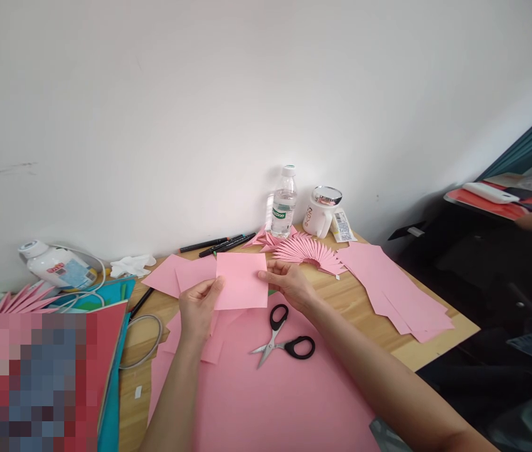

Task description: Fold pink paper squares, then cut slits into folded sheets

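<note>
Pink paper square (241,280) pinched by left hand (199,307) and right hand (289,284), fingers closed; one scissors (285,339), one bottle (283,202), one mug (320,212).

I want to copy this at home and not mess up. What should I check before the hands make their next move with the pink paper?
1. The left hand pinches the pink square at its lower left corner: ok.
2. The right hand holds its right edge: ok.
3. The square is held up and looks flat: ok.
4. The scissors lie on the big pink sheet, apart from both hands: ok.
5. The water bottle stands upright and capped, well behind the paper: ok.
6. Creases on the square's far side: cannot tell.
</note>
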Available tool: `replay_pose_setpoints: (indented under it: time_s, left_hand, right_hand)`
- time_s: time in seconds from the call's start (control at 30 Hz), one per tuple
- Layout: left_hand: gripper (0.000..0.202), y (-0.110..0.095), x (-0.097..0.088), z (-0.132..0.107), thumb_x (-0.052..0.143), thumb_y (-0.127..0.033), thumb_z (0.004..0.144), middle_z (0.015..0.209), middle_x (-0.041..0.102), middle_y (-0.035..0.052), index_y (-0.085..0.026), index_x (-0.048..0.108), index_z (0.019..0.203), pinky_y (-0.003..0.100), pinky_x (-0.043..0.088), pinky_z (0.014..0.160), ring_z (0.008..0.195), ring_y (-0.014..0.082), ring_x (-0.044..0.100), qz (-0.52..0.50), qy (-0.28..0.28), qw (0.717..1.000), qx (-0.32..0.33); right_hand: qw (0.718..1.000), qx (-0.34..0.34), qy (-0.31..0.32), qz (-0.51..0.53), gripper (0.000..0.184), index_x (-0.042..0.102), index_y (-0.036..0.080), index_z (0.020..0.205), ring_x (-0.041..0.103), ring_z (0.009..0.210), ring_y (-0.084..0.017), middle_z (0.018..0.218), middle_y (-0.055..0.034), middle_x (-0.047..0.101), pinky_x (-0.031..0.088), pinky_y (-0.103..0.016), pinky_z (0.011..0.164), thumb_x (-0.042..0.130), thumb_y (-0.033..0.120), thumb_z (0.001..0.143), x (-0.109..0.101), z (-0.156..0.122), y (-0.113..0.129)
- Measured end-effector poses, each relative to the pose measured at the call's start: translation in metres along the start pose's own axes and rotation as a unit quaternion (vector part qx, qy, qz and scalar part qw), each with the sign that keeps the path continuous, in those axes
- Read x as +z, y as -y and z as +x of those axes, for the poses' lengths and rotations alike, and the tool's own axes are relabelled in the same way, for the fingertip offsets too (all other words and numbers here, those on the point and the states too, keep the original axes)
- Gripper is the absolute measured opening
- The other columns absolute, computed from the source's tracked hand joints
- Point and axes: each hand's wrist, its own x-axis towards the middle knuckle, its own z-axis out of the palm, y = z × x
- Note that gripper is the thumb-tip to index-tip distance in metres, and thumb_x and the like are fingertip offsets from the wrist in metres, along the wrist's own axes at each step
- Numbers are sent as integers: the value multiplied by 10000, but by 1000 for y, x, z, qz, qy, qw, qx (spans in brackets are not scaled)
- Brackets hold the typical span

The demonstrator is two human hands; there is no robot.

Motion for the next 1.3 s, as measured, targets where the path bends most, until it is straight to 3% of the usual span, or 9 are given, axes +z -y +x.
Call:
replay_pose_setpoints:
  time_s: [0.43,0.63,0.97,1.13,1.3]
  left_hand:
    - [258,2,-3,1,708,-363,601,697,680,15,-140,736,728,266,480,643,665,164,581,15,8,1000,18]
    - [264,5,-4,2,712,-366,599,685,679,14,-143,735,739,269,474,643,663,168,580,20,28,999,2]
    - [272,-4,-2,0,741,-374,546,676,688,27,-145,733,692,285,485,630,655,185,595,-4,27,999,-20]
    - [267,-6,-1,-1,737,-370,560,688,695,28,-145,734,703,277,488,620,661,184,600,-9,29,999,-27]
    - [254,0,-4,1,725,-362,589,695,693,16,-152,736,732,269,485,629,675,180,600,13,47,999,-17]
  right_hand:
    - [998,-18,-50,29,218,659,158,610,604,556,-113,614,10,671,502,-258,564,818,254,497,-2,2,-4]
    - [999,-1,-27,36,256,666,162,703,598,578,-102,679,12,667,497,-242,559,807,280,525,0,1,3]
    - [997,-15,-72,32,294,602,166,595,581,553,-108,598,20,635,498,-246,552,831,297,466,-2,2,0]
    - [998,-3,-54,23,314,586,157,578,572,540,-107,599,8,624,492,-255,556,766,414,561,-1,2,0]
    - [996,-15,-92,2,355,528,157,513,483,452,-81,497,26,537,426,-223,470,726,444,581,1,3,-1]
